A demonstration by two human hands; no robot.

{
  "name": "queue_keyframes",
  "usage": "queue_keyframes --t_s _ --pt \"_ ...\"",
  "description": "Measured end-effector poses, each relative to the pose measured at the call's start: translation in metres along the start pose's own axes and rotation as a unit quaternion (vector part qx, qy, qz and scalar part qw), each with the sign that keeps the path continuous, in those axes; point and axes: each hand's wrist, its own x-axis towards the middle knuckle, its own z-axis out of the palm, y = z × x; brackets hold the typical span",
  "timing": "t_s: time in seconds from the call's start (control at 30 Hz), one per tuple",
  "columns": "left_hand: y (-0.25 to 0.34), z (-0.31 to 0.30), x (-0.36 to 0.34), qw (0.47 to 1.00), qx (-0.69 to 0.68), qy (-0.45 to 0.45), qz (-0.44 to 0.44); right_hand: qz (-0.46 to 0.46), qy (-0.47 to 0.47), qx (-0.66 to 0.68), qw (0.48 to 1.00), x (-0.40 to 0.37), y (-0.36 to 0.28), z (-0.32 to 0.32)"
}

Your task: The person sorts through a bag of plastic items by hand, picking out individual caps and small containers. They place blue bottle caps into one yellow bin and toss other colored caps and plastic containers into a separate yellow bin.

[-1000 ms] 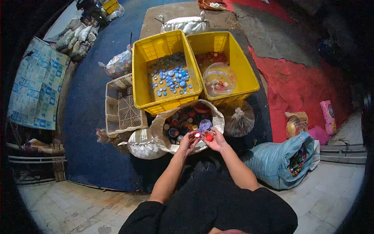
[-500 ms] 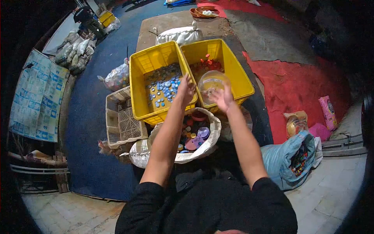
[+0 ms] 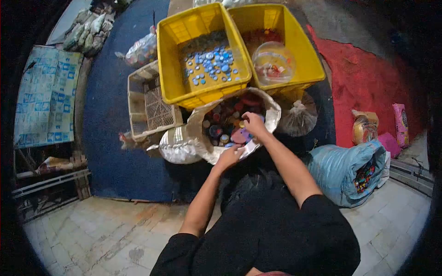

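A white woven sack (image 3: pixel 272 106) stands before me with its mouth rolled open, full of mixed plastic caps and lids (image 3: pixel 224 138). My left hand (image 3: pixel 229 158) is at the sack's near edge, fingers curled beside a pink-purple lid (image 3: pixel 240 135). Further in, on the right side, my right hand (image 3: pixel 254 124) reaches down with bent fingers among the caps. Anything in either hand is too small or hidden to name. Behind the sack, the left yellow crate (image 3: pixel 168 69) contains blue caps (image 3: pixel 214 64). A clear round tub (image 3: pixel 274 62) rests in the right yellow crate (image 3: pixel 309 69), with reddish pieces visible through it.
A beige slatted crate (image 3: pixel 154 106) and a tied white sack (image 3: pixel 180 148) stand to the left. On the right are a clear bag (image 3: pixel 299 118) and a blue sack of colourful small pieces (image 3: pixel 343 170). A filled clear bag (image 3: pixel 140 49) lies further back.
Both hands have come down from over the yellow crates into the sack's mouth. The clear tub, formerly by my right hand, sits in the right crate. My view has tilted down.
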Motion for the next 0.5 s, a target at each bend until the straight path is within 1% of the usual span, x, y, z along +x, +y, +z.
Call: queue_keyframes --t_s 0.03,0.1,0.13,0.2,0.27,0.33,0.4,0.43,0.47,0.5 --pt "0.002 0.013 -0.013 0.998 0.049 -0.029 -0.011 -0.006 -0.069 -0.088 0.994 -0.002 0.007 0.005" --pt "0.048 0.006 -0.039 0.974 0.158 -0.138 -0.083 0.061 -0.121 -0.194 0.972 -0.028 0.002 0.004" --pt "0.04 0.016 -0.042 0.968 0.211 -0.126 -0.043 0.061 -0.128 -0.195 0.97 -0.04 -0.002 0.005" --pt "0.029 0.028 -0.046 0.962 0.236 -0.137 -0.011 0.048 -0.13 -0.344 0.929 -0.06 -0.007 0.008" --pt "0.024 0.034 -0.047 0.964 0.227 -0.137 -0.003 0.045 -0.14 -0.347 0.926 -0.069 0.001 0.017" --pt "0.033 0.028 -0.049 0.968 0.218 -0.118 0.028 0.032 -0.13 -0.36 0.923 -0.078 0.011 0.021" --pt "0.048 0.018 -0.05 0.964 0.229 -0.124 0.042 0.051 -0.137 -0.341 0.928 -0.076 0.013 0.011" --pt "0.053 0.015 -0.051 0.959 0.246 -0.129 0.055 0.07 -0.141 -0.318 0.935 -0.071 0.013 0.007" --pt "0.054 0.016 -0.051 0.956 0.259 -0.119 0.068 0.115 -0.163 -0.253 0.946 -0.06 0.017 0.001" --pt "0.054 0.017 -0.05 0.957 0.255 -0.119 0.068 0.156 -0.174 -0.136 0.963 -0.045 0.042 0.005"
